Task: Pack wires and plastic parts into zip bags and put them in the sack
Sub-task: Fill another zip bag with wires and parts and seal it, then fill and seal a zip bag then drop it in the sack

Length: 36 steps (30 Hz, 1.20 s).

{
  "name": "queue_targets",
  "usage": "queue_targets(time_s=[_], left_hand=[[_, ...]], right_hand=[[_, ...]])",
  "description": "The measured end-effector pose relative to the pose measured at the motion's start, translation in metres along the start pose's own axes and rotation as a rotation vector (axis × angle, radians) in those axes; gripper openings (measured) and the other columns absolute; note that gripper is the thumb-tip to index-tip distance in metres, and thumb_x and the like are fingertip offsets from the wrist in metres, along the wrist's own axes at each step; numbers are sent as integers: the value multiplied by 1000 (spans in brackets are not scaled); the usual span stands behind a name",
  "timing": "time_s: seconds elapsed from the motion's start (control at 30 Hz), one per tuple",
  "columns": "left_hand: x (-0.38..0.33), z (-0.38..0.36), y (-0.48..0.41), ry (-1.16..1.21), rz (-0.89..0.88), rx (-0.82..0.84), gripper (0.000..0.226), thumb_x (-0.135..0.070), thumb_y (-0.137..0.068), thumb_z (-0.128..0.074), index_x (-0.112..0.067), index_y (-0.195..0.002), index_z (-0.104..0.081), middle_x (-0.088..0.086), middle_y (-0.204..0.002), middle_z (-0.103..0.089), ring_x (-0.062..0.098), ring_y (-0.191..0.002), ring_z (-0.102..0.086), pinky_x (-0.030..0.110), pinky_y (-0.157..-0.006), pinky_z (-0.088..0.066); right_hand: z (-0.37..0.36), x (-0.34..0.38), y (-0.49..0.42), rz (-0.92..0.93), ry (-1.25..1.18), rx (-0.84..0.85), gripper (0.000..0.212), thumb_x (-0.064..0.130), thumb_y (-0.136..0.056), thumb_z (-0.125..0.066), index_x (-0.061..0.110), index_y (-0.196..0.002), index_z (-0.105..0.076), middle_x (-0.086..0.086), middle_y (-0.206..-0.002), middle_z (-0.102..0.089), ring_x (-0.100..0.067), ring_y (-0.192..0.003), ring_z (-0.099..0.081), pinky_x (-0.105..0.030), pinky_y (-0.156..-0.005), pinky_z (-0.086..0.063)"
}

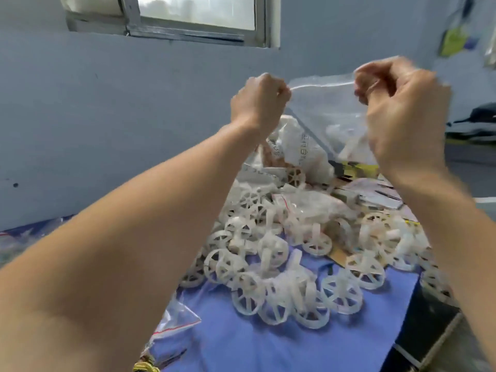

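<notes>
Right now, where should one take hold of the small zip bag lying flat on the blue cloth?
Pinch the small zip bag at its pointed corner, probably from the right: it lies flat, the corner juts over blue cloth, a forearm covers its left.

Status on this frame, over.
Both raised: left hand and right hand pinch zip bag top. White plastic wheels piled below. Nothing in the way.

A plain room used for home piecework: a bare grey-blue wall (80, 116) with a metal-framed window (196, 12) at the upper left, and a blue cloth (241, 345) heaped with white plastic wheels (341, 294) lower centre.
</notes>
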<state>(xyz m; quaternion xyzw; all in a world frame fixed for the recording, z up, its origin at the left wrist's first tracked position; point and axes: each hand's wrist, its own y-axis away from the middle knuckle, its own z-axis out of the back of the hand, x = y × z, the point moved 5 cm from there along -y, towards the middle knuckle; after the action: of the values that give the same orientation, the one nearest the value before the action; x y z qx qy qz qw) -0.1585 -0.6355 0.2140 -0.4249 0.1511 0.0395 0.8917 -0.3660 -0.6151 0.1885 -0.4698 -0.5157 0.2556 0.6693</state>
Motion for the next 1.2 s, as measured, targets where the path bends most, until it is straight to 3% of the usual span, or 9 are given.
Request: queue_targets(time_s=[0.1, 0.17, 0.3, 0.37, 0.5, 0.6, 0.8, 0.93, 1.2], left_hand=[[5, -56, -3, -240, -78, -4, 19, -19, -89, -48, -13, -82, -65, 5, -79, -62, 33, -76, -61, 30, -55, -30], [25, -103, 7, -338, -101, 54, 13, -12, -86, -52, -17, -81, -62, 9, -84, -66, 34, -81, -65, 31, -59, -29], [74, -186, 46, -453, -167, 169, 21, -7, -88, -51, -15, -99, -66, 10, -97, -70, 34, -91, -68, 34, -62, -32], [100, -213, 66, -487, -186, 221, 18, -8, -89, -52, -14, -100, -64, 9, -100, -70, 33, -94, -67, 34, -62, -32], [125, -231, 88, -584, -189, 281, 21, -8, -92, -47, -15, -103, -63, 7, -101, -70, 31, -93, -64, 33, -62, -32], [116, -225, 96, -602, -202, 349, 28, -3, -91, -47, -13, -112, -63, 10, -110, -68, 31, -101, -63, 37, -67, -38], [85, -168, 114, -637, -259, 574, 40, -9, -94, -50, -17, -133, -50, 6, -129, -56, 28, -115, -56, 39, -76, -43], [84, -86, 136, -608, -270, 625, 33, -13, -97, -45, -19, -128, -53, 3, -124, -60, 27, -112, -60, 34, -70, -36], [205, 156, 258, -619, 252, 600, 23, -18, -91, -53, -22, -112, -60, 7, -113, -65, 32, -105, -62, 35, -72, -42]], right_hand=[[-21, -33, 33, 95, 155, 41, 21, 20, -97, -52, 14, -102, -71, 4, -88, -70, -9, -76, -60, -15, -74, -47], [-43, -65, 65, 68, 236, 122, 19, 15, -99, -55, 7, -103, -71, -1, -88, -68, -11, -72, -53, -3, -67, -36], [-93, -128, 142, -121, 393, 432, 19, 15, -101, -52, 13, -107, -70, -8, -105, -69, -25, -89, -60, -30, -71, -42], [-108, -142, 168, -171, 419, 530, 21, 15, -100, -52, 16, -110, -70, -5, -110, -67, -26, -97, -62, -32, -73, -42], [-119, -136, 171, -28, 478, 507, 15, 7, -95, -56, 15, -100, -69, -5, -96, -66, -28, -81, -62, -34, -63, -48], [-130, -139, 172, -65, 657, 716, 20, 3, -92, -51, 15, -97, -66, -7, -93, -59, -30, -86, -60, -33, -62, -36], [-134, -123, 170, -131, 827, 908, 19, 18, -99, -45, 15, -103, -63, -9, -108, -60, -31, -97, -61, -34, -68, -37], [-155, -47, 174, -49, 793, 953, 13, 19, -95, -48, 22, -91, -60, -5, -102, -64, -27, -95, -63, -34, -71, -42], [-229, 196, 275, 244, 339, 1127, 13, 25, -93, -47, 26, -99, -58, -1, -105, -66, -26, -97, -65, -31, -62, -35]])
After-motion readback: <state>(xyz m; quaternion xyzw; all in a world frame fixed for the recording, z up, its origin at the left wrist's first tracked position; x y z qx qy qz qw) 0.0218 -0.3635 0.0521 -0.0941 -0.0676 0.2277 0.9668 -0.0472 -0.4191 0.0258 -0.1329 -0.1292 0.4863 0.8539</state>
